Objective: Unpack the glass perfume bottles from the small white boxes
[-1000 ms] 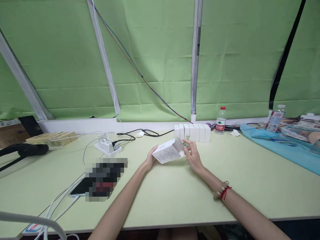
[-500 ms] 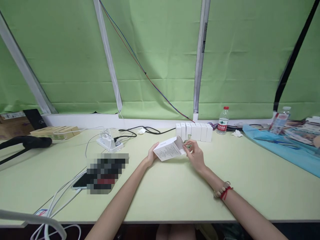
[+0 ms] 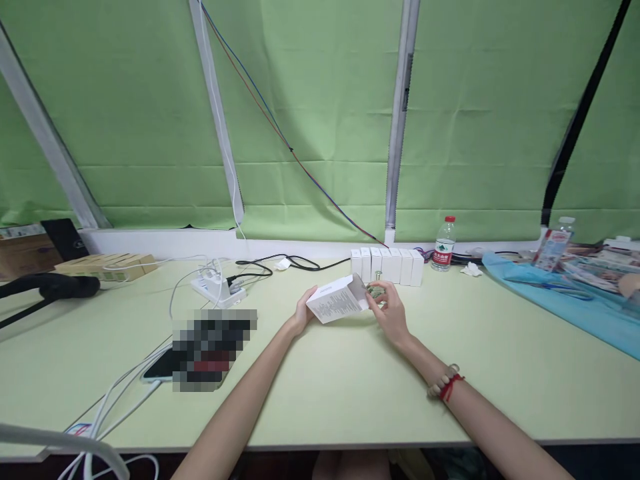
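Observation:
A small white carton (image 3: 336,303) with printed text on its side is held tilted above the table. My left hand (image 3: 304,312) is closed around its left end. At the right end, the carton's flap stands open and my right hand (image 3: 393,312) pinches its edge between thumb and fingers. Just behind my right fingers is a greenish object (image 3: 376,291) with a short upright stem, partly hidden; I cannot make out its kind. Several white boxes (image 3: 395,267) stand in a row beyond the hands.
A water bottle (image 3: 443,245) and crumpled tissue (image 3: 471,269) are at the back right, by a blue sheet (image 3: 560,300) bearing another bottle. On the left are a power strip (image 3: 220,288), cables, a phone (image 3: 159,365) beside a pixelated patch, and yellowish boxes (image 3: 107,267).
Both hands and the carton stay nearly in place. My right fingers have shifted slightly at the open flap, and the view has moved a little.

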Tool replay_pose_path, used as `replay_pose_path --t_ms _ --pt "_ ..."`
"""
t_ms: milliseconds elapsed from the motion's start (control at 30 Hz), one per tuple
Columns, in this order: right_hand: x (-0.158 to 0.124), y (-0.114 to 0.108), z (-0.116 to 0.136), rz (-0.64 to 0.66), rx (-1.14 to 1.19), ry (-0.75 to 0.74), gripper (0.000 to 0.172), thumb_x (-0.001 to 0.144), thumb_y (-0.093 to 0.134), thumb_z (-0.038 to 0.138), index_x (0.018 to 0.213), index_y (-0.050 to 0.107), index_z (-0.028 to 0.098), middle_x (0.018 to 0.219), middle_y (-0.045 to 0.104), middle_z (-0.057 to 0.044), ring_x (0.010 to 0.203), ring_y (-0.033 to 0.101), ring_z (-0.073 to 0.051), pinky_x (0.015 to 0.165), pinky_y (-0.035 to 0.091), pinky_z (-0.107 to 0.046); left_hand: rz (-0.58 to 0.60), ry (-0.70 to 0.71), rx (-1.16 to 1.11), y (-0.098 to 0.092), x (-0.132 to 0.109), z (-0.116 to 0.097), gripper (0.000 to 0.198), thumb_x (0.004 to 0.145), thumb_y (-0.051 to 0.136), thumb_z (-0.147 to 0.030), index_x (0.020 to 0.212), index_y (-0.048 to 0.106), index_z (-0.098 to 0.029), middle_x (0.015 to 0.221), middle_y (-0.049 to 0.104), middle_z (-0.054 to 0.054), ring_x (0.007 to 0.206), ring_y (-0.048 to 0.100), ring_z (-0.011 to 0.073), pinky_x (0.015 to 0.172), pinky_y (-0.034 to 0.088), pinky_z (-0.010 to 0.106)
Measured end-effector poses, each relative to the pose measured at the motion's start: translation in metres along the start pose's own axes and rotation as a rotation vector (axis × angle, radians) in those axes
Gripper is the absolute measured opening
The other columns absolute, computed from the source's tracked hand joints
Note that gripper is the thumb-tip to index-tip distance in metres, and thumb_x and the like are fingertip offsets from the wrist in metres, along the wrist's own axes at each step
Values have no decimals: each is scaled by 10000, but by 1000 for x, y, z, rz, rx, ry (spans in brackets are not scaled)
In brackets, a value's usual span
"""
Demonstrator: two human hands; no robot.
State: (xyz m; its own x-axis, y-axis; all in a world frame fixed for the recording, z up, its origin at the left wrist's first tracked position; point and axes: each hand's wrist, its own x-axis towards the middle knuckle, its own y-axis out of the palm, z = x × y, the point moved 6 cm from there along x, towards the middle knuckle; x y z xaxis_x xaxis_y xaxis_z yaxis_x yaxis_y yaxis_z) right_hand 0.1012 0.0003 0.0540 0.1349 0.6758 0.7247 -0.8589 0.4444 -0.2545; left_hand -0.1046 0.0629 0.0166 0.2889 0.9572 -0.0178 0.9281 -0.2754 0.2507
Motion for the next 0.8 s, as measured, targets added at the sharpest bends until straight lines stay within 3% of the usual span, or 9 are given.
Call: replay_pose_path --t_ms 133,300,567,667,800 --pt "1 0 -1 36 3 -7 257 872 393 320 981 606 227 1103 491 -64 612 561 -78 498 446 -227 15 -11 3 2 -1 0 542 742 420 -571 1011 640 -155 912 700 60 901 602 280 776 409 340" --pt "0 3 -5 89 -7 32 343 879 350 300 1133 580 284 1177 464 -68 681 576 -101 561 477 -255 36 -21 22 3 -1 2 555 743 408 -584 1010 645 -159 902 702 64 904 603 292 779 411 354" --pt "-3 15 -9 209 -70 76 243 804 489 414 879 609 217 1166 485 -60 687 587 -121 592 464 -283 27 -21 -8 2 0 3 503 741 433 -555 913 662 -142 821 701 62 849 609 269 778 411 342" --pt "-1 14 -12 159 6 107 245 821 458 410 868 579 203 1127 492 -77 776 593 -158 571 468 -278 3 2 -22 1 -1 -1 492 737 434 -547 892 652 -134 813 693 62 825 606 258 750 412 328" --pt "4 -1 -12 -15 120 145 284 837 423 418 967 540 195 1065 505 -96 864 562 -184 568 502 -279 -78 54 -54 -4 -1 -8 478 718 435 -550 880 624 -142 823 682 58 810 596 249 694 408 312"
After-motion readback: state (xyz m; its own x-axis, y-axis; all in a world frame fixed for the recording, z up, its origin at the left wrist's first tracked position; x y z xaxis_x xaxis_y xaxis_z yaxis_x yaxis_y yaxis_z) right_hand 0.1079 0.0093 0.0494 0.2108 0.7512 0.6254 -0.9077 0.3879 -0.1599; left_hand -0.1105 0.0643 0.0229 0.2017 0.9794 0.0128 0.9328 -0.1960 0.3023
